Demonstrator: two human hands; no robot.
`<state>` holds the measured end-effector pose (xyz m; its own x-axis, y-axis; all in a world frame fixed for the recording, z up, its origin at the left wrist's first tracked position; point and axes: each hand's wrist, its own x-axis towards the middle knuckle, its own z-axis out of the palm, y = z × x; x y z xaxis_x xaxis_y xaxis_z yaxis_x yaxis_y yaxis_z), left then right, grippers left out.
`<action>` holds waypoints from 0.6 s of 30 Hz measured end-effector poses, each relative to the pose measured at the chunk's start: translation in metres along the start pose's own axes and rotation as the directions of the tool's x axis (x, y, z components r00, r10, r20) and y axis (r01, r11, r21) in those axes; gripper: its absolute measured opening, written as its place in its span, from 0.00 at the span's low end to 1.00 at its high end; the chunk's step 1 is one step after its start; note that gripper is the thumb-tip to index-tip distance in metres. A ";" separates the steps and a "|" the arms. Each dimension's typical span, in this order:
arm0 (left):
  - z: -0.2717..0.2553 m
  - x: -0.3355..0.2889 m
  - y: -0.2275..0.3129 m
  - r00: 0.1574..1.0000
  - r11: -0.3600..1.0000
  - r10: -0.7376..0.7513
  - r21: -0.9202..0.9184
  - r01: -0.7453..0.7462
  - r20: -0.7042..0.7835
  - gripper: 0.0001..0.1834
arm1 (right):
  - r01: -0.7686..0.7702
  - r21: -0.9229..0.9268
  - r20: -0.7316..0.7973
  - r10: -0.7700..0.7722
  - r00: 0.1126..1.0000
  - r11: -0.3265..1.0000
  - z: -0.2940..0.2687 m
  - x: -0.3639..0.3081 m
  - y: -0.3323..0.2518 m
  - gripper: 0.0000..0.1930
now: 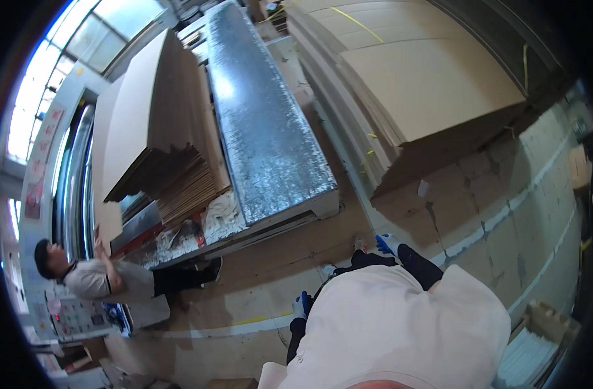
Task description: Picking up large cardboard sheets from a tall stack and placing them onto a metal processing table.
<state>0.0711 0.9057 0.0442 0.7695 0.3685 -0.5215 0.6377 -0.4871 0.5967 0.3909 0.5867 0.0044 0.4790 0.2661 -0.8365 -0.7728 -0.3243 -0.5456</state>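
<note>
My right hand (388,244), in a white glove with blue on the fingers, hangs in front of my body with thumb and fingers apart. Nothing shows in it. Nearest to it is the floor beside the big stack of brown cardboard sheets (433,84). My left hand (302,305), gloved the same way, hangs low by my left side, close to my dark trousers. How its fingers are set is too small to make out, and no object shows in it. Neither hand touches the cardboard or the long metal-topped table (264,129).
Another pile of cardboard sheets (180,146) stands left of the metal table. A co-worker (108,275) stands at the rollered machine (79,181), hands near its cardboard. A button panel (79,318) sits lower left. At lower right is a box of white sheets (527,356).
</note>
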 end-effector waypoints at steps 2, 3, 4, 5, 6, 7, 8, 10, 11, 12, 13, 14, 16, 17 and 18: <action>0.008 -0.007 -0.004 0.970 0.872 -0.244 -0.434 0.227 0.017 0.18 | -0.001 0.049 0.059 -0.002 0.998 0.999 0.013 -0.003 -0.008 0.12; 0.008 0.007 0.001 0.956 0.805 -0.288 -0.525 0.275 0.059 0.20 | 0.008 0.051 0.059 -0.011 0.998 0.999 -0.001 -0.001 0.003 0.11; 0.010 0.009 -0.003 0.929 0.724 -0.362 -0.603 0.334 0.079 0.22 | -0.045 0.131 0.121 0.029 0.992 0.990 0.004 -0.008 -0.005 0.11; 0.012 0.013 -0.005 0.902 0.644 -0.421 -0.669 0.370 0.093 0.23 | -0.048 0.147 0.142 0.027 0.989 0.988 0.000 -0.004 0.000 0.11; 0.020 0.016 -0.024 0.805 0.377 -0.537 -0.782 0.497 0.253 0.23 | -0.071 0.073 0.052 0.068 0.996 0.995 0.013 -0.015 -0.009 0.12; 0.021 0.014 -0.021 0.800 0.387 -0.550 -0.777 0.497 0.238 0.23 | -0.062 0.036 0.066 0.059 0.996 0.997 0.011 -0.015 -0.008 0.13; 0.016 0.012 -0.013 0.795 0.399 -0.561 -0.767 0.503 0.230 0.23 | -0.066 0.006 0.056 0.065 0.996 0.998 0.014 -0.017 -0.009 0.13; 0.012 0.005 -0.007 0.795 0.399 -0.562 -0.768 0.501 0.227 0.23 | -0.073 -0.040 0.027 0.074 0.997 0.997 0.018 -0.020 -0.013 0.14; 0.012 0.003 -0.009 0.801 0.389 -0.553 -0.779 0.492 0.230 0.23 | -0.072 -0.057 0.043 0.075 0.996 0.996 0.020 -0.020 -0.014 0.14; 0.017 0.005 -0.010 0.807 0.380 -0.540 -0.786 0.488 0.239 0.24 | -0.075 -0.069 0.052 0.078 0.996 0.995 0.015 -0.020 -0.013 0.14; 0.020 0.006 -0.013 0.801 0.384 -0.547 -0.777 0.499 0.244 0.24 | -0.078 -0.079 0.060 0.082 0.995 0.994 0.014 -0.019 -0.013 0.14; 0.021 0.004 -0.017 0.796 0.386 -0.557 -0.775 0.500 0.237 0.24 | -0.068 -0.076 0.071 0.073 0.995 0.995 0.015 -0.015 -0.012 0.15; 0.021 0.004 -0.010 0.793 0.395 -0.559 -0.764 0.510 0.240 0.24 | -0.048 -0.061 0.064 0.052 0.997 0.997 0.014 -0.013 -0.014 0.15; 0.022 0.000 -0.007 0.793 0.379 -0.562 -0.779 0.499 0.235 0.24 | -0.049 -0.072 0.064 0.054 0.997 0.996 0.014 -0.013 -0.015 0.16; 0.021 -0.001 -0.005 0.793 0.380 -0.560 -0.775 0.504 0.241 0.24 | -0.050 -0.079 0.063 0.055 0.997 0.996 0.013 -0.013 -0.016 0.16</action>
<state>0.0663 0.8911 0.0289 0.2450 0.3743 -0.8944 0.6568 0.6144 0.4371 0.3915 0.6006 0.0243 0.4088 0.3042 -0.8605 -0.7606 -0.4075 -0.5054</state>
